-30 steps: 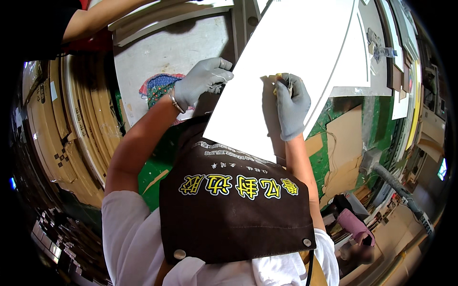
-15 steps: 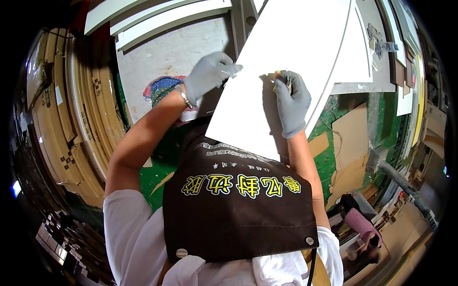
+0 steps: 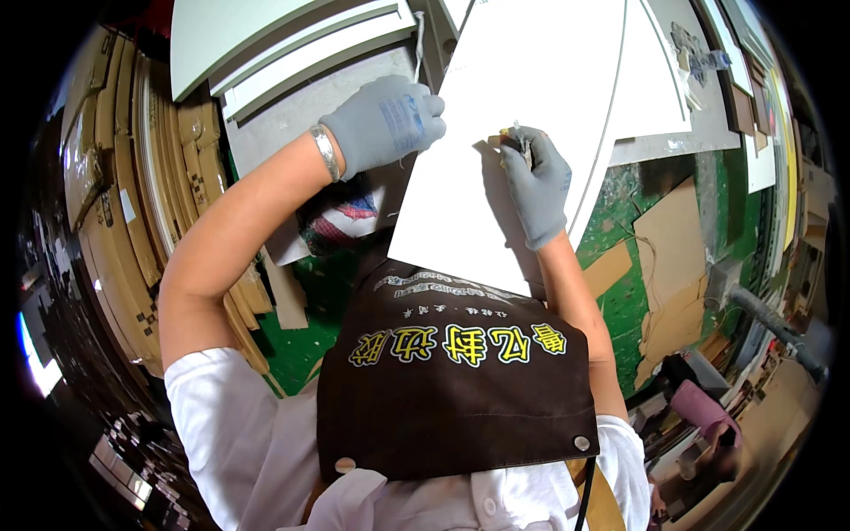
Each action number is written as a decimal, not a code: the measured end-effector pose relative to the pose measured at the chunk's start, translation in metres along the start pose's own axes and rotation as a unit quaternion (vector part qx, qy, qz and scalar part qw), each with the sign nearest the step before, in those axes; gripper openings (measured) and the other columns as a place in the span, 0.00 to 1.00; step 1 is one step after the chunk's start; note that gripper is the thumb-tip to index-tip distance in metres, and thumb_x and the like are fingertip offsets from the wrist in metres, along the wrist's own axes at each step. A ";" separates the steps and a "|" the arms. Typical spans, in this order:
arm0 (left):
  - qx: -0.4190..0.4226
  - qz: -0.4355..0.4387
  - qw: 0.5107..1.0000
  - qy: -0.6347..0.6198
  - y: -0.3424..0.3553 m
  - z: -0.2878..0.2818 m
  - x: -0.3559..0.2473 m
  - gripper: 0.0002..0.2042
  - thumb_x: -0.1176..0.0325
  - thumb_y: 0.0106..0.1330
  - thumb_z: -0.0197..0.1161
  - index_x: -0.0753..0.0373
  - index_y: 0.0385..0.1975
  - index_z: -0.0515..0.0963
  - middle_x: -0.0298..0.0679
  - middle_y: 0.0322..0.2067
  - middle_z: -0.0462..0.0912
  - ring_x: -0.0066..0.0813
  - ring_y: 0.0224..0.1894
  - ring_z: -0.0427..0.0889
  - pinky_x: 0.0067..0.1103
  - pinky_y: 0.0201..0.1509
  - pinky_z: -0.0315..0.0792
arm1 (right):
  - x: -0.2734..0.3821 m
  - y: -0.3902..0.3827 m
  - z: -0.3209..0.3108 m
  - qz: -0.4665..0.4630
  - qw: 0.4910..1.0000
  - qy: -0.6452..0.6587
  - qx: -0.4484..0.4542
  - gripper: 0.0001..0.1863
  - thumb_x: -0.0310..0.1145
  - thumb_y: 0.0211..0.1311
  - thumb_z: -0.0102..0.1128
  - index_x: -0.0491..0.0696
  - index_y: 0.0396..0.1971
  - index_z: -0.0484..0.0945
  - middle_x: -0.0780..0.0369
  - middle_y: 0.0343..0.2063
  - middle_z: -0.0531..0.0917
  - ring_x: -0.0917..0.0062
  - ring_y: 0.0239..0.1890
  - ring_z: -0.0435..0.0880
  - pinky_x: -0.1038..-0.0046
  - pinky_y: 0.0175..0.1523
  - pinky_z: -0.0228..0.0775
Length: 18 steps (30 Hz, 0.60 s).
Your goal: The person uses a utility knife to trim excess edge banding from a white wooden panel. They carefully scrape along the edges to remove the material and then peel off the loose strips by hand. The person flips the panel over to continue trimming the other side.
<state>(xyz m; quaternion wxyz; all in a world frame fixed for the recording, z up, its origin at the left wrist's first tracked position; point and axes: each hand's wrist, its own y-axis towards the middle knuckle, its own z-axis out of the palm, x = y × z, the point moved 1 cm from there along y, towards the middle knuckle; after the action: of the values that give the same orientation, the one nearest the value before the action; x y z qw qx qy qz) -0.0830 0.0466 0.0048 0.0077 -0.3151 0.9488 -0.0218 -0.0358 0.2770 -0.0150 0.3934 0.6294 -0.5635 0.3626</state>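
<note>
Tall brown cardboard boxes point(image 3: 106, 248) stood packed in a row down the left side of the frame. Flat white boards point(image 3: 235, 40) lay stacked at the upper left. A crumpled red, white and blue cloth point(image 3: 350, 217) lay left of the middle. Green floor point(image 3: 301, 354) showed on both sides. Right of the middle, a big flat tan cardboard sheet point(image 3: 673, 265) lay on it, near a smaller tan cardboard piece point(image 3: 609, 268). At the upper right was some crinkled see-through plastic point(image 3: 707, 62). A fat grey pipe point(image 3: 775, 323) slanted at the right. A person in a pink top point(image 3: 699, 409) was at the lower right.
</note>
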 end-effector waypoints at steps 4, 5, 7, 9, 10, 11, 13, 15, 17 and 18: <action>0.021 0.094 0.995 0.016 0.013 -0.017 -0.002 0.03 0.68 0.56 0.62 0.55 0.27 0.76 0.32 0.29 0.76 0.29 0.36 0.78 0.24 0.43 0.75 | 0.001 0.000 -0.001 -0.063 0.997 -0.042 -0.003 0.08 0.30 0.59 0.60 0.43 0.36 0.80 0.56 0.30 0.82 0.69 0.30 0.82 0.71 0.38 0.74; 0.012 0.124 0.992 0.022 0.014 -0.019 -0.002 0.03 0.68 0.56 0.62 0.56 0.27 0.76 0.32 0.29 0.76 0.29 0.35 0.78 0.24 0.43 0.75 | 0.002 0.000 -0.001 -0.095 0.994 -0.062 -0.001 0.08 0.31 0.59 0.61 0.43 0.36 0.80 0.56 0.30 0.82 0.68 0.30 0.82 0.71 0.38 0.74; 0.030 0.150 0.988 -0.021 0.022 -0.014 0.003 0.03 0.67 0.57 0.62 0.56 0.27 0.76 0.33 0.29 0.75 0.30 0.35 0.77 0.24 0.43 0.74 | 0.001 0.000 0.000 -0.039 0.998 -0.039 -0.004 0.08 0.31 0.59 0.61 0.43 0.35 0.80 0.57 0.30 0.82 0.67 0.29 0.82 0.70 0.38 0.73; 0.067 0.168 0.983 -0.040 0.031 -0.015 0.008 0.03 0.67 0.58 0.61 0.57 0.27 0.75 0.34 0.29 0.75 0.29 0.34 0.77 0.24 0.43 0.74 | -0.001 0.001 0.001 -0.016 1.000 -0.025 -0.003 0.08 0.31 0.59 0.61 0.44 0.35 0.80 0.57 0.30 0.82 0.66 0.29 0.82 0.70 0.37 0.73; 0.094 0.176 0.979 -0.037 0.035 -0.016 0.009 0.03 0.67 0.59 0.61 0.57 0.27 0.75 0.34 0.29 0.75 0.29 0.34 0.76 0.24 0.43 0.74 | -0.002 0.001 0.001 -0.020 1.000 -0.024 -0.002 0.08 0.31 0.59 0.61 0.44 0.35 0.80 0.57 0.30 0.82 0.66 0.30 0.82 0.70 0.37 0.73; 0.121 0.186 0.974 -0.034 0.039 -0.018 0.010 0.03 0.66 0.59 0.60 0.57 0.27 0.75 0.34 0.29 0.75 0.29 0.34 0.76 0.24 0.43 0.73 | -0.003 0.001 0.001 -0.023 0.999 -0.024 -0.002 0.08 0.31 0.59 0.61 0.44 0.35 0.80 0.57 0.30 0.82 0.66 0.30 0.82 0.70 0.37 0.73; 0.104 0.243 0.964 0.014 0.040 -0.019 0.014 0.04 0.66 0.60 0.60 0.56 0.27 0.75 0.34 0.29 0.74 0.29 0.34 0.76 0.24 0.43 0.73 | 0.001 0.001 0.000 -0.018 1.000 -0.015 0.000 0.08 0.31 0.59 0.61 0.44 0.35 0.80 0.57 0.30 0.82 0.66 0.30 0.82 0.70 0.37 0.73; 0.099 0.268 0.957 0.044 0.040 -0.017 0.017 0.05 0.65 0.63 0.59 0.56 0.28 0.75 0.35 0.29 0.75 0.30 0.35 0.77 0.25 0.43 0.74 | 0.001 0.000 0.000 -0.016 1.000 -0.012 -0.006 0.07 0.31 0.59 0.61 0.44 0.35 0.80 0.57 0.31 0.82 0.66 0.30 0.82 0.70 0.37 0.73; 0.108 0.258 0.959 0.056 0.038 -0.013 0.019 0.08 0.61 0.67 0.59 0.57 0.29 0.76 0.37 0.30 0.77 0.31 0.36 0.79 0.27 0.45 0.75 | -0.001 0.001 0.001 -0.018 1.000 -0.013 -0.015 0.07 0.31 0.59 0.61 0.44 0.35 0.80 0.57 0.31 0.83 0.66 0.30 0.82 0.71 0.37 0.73; 0.088 0.241 0.966 0.031 0.037 -0.010 0.020 0.06 0.62 0.65 0.59 0.56 0.29 0.75 0.36 0.29 0.76 0.31 0.35 0.78 0.26 0.44 0.75 | -0.001 0.000 0.001 -0.015 1.000 -0.013 -0.014 0.07 0.31 0.59 0.61 0.44 0.35 0.80 0.57 0.31 0.83 0.67 0.30 0.83 0.71 0.38 0.74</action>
<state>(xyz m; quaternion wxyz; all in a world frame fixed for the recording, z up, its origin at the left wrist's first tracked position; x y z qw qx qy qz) -0.1216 0.0641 0.0129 0.0105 -0.0740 0.9908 -0.1125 -0.0363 0.2762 -0.0166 0.4004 0.6367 -0.5642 0.3405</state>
